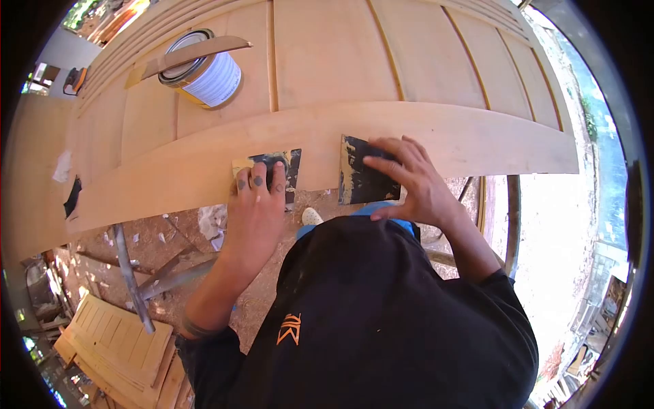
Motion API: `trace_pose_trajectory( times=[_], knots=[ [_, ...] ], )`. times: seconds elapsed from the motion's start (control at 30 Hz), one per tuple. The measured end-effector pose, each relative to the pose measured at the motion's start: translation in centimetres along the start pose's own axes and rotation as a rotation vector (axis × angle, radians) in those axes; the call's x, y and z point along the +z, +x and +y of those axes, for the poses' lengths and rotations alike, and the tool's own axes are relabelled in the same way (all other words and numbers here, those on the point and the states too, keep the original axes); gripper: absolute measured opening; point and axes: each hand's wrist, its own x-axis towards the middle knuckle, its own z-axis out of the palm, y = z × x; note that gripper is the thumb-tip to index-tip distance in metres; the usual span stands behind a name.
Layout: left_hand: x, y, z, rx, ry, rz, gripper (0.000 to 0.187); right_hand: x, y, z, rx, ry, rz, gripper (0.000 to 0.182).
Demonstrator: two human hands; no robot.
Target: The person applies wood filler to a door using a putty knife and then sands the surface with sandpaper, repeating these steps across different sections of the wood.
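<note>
My left hand (257, 213) is closed on a dark putty spreader (293, 169) smeared with pale filler, its fingers lying over the top. My right hand (428, 187) grips a second, wider black putty spreader (355, 178), with fingers above and thumb at the lower edge. Dried filler streaks its left side. Both spreaders are at the near edge of a large panelled wooden door (327, 61), a gap between them. Farther back on the door stands a paint-type can (216, 82), with a flat wooden strip (204, 48) across its top.
A black scrap (73, 198) lies on the wood at the left. Supporting poles (129, 279) show below the door. More slatted wooden panels (119, 341) lie on the littered ground at lower left. A sander-like tool (75, 80) sits at far left.
</note>
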Motion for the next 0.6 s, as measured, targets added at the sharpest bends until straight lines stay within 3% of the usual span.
trace_pose_trajectory(
  times=[0.13,0.23,0.33,0.43,0.6],
  knots=[
    [0.2,0.8,1.2,0.005,0.040,-0.005,0.047,1.5,-0.8,2.6,-0.115,-0.098,-0.010,0.067],
    [-2.6,1.8,2.1,0.038,-0.138,-0.021,0.048,0.6,-0.7,2.6,-0.088,-0.074,-0.019,0.061],
    [-4.6,2.3,4.5,0.104,-0.067,-0.050,0.048,1.0,-0.8,2.7,-0.096,-0.029,0.076,0.055],
    [-3.5,2.6,6.1,0.101,-0.087,-0.194,0.057,2.1,-1.2,3.2,-0.110,-0.052,0.125,0.051],
    [-3.3,2.4,7.4,0.012,-0.265,-0.173,0.071,2.8,-1.1,3.2,-0.096,-0.045,0.177,0.043]
  ],
)
